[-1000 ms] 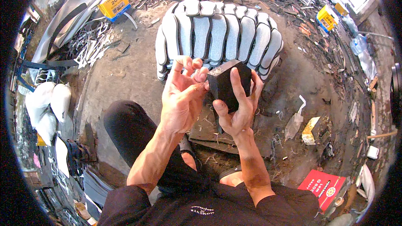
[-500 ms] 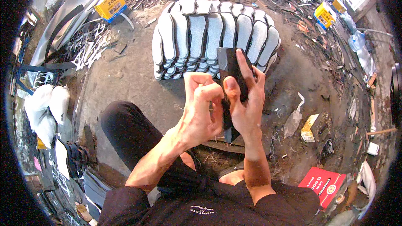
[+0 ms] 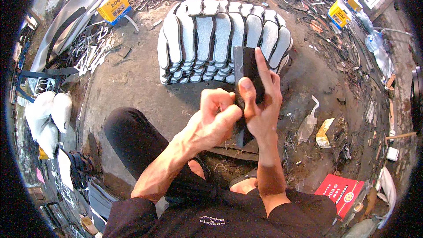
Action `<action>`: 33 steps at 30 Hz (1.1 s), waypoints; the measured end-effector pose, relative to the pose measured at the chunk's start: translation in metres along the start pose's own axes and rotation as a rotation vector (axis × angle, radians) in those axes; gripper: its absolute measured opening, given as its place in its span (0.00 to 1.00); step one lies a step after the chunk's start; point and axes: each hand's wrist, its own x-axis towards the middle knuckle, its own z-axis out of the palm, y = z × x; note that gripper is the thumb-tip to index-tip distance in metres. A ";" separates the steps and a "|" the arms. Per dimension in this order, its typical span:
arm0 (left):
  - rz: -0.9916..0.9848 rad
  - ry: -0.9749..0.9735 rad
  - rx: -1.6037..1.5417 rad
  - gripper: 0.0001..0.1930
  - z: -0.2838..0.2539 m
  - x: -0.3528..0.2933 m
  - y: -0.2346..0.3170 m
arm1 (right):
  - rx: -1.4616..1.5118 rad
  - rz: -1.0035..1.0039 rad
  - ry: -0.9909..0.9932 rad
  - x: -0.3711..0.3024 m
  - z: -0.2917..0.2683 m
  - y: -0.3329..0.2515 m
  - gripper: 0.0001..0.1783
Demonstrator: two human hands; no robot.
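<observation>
My right hand [image 3: 266, 101] grips a long, dark, flat-sided piece [image 3: 253, 71], held upright. Its thumb presses the left side and its index finger stretches along the right edge. Curled closed, my left hand [image 3: 217, 117] rests against the piece's left edge near the middle. Whatever its fingers pinch is hidden or too small to name. Just beyond both hands lies a large heap of pale blue-grey insoles [image 3: 205, 37] with dark edges, stacked in layered rows on the floor.
Yellow-and-blue boxes [image 3: 113, 9] stand far left and far right. Light strip offcuts [image 3: 98, 48] and scraps litter the floor. White bags [image 3: 44, 112] sit at left, a red box [image 3: 339, 195] at near right. My bent knee [image 3: 128, 128] is left of my hands.
My left hand has moved down slightly and its fingers have curled tighter against the dark piece. The piece has turned a little in my right hand.
</observation>
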 end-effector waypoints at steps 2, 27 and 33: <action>-0.001 0.100 0.041 0.15 -0.011 0.001 0.002 | -0.112 -0.118 -0.009 -0.007 0.011 0.003 0.40; -0.269 0.151 -0.794 0.22 -0.001 0.019 0.010 | -0.004 0.032 0.106 -0.003 0.005 0.010 0.22; -0.265 0.195 -1.131 0.23 -0.013 0.025 0.011 | 0.072 0.073 0.210 -0.003 -0.001 0.023 0.19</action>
